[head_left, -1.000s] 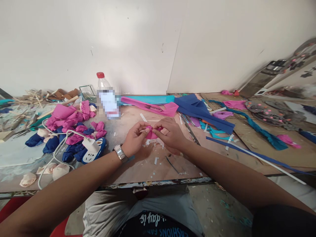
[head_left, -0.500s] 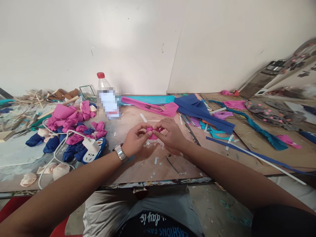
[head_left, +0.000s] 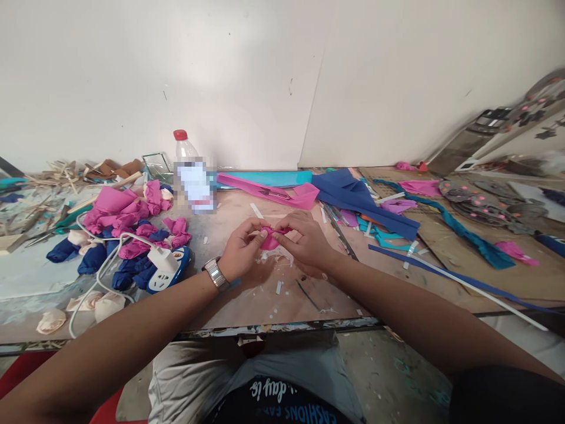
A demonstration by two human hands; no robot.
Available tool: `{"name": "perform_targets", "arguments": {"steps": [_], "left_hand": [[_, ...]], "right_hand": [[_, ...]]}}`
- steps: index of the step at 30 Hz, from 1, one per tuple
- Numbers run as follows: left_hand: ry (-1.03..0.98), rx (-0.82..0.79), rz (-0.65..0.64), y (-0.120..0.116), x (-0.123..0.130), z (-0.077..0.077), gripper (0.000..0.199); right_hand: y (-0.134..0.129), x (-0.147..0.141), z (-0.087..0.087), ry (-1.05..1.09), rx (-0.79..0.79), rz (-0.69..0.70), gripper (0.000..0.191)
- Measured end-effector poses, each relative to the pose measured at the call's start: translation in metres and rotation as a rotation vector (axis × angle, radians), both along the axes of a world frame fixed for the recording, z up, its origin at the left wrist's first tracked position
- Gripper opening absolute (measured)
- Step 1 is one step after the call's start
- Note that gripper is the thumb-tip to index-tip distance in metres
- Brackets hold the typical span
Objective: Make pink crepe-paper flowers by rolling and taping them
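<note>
Between my two hands is a small gathered piece of pink fabric [head_left: 270, 240], held just above the table. My left hand [head_left: 244, 246], with a metal watch at the wrist, pinches its left side between thumb and fingers. On the other side my right hand [head_left: 304, 238] is closed on the fabric, its thumb meeting the left thumb near the middle. The curled fingers hide part of the piece. Rolled pink fabric flowers [head_left: 119, 215] and dark blue ones [head_left: 92, 259] lie in a pile to the left.
A power strip [head_left: 170, 274] with a white cable sits left of my hands. Behind stand a red-capped bottle [head_left: 180, 138] and a phone [head_left: 196, 184]. Pink [head_left: 282, 194] and blue fabric strips [head_left: 348, 194] lie at the back. A white stick [head_left: 481, 288] crosses the right side.
The pink fabric between my fingers has turned and folded a little, and its lower flap looks rounder. Both hands stay in nearly the same place.
</note>
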State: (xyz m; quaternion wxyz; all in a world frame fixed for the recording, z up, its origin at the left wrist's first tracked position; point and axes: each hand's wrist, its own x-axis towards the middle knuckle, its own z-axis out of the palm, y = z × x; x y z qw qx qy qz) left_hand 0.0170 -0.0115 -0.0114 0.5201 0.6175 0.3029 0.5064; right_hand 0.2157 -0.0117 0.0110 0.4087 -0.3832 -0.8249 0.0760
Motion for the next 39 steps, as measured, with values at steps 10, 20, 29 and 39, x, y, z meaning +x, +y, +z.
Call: {"name": "perform_targets", "arguments": {"steps": [10, 20, 29, 39], "left_hand": [[-0.015, 0.001, -0.018, 0.0002, 0.0008, -0.0008, 0.035], [-0.046, -0.021, -0.036, 0.0003, 0.0006, 0.0009, 0.035], [-0.001, -0.002, -0.063, -0.0008, 0.0001, -0.0017, 0.035], [-0.045, -0.015, -0.055, -0.0016, 0.0020, -0.0011, 0.035]], "right_hand": [[0.0010, -0.0015, -0.0003, 0.014, -0.009, -0.022, 0.026], [-0.0003, -0.0002, 0.0015, 0.031, 0.002, 0.013, 0.017], [0.0004, -0.0007, 0.0018, 0.028, -0.004, -0.007, 0.018], [0.0019, -0.0003, -0.0004, 0.031, 0.017, -0.007, 0.020]]}}
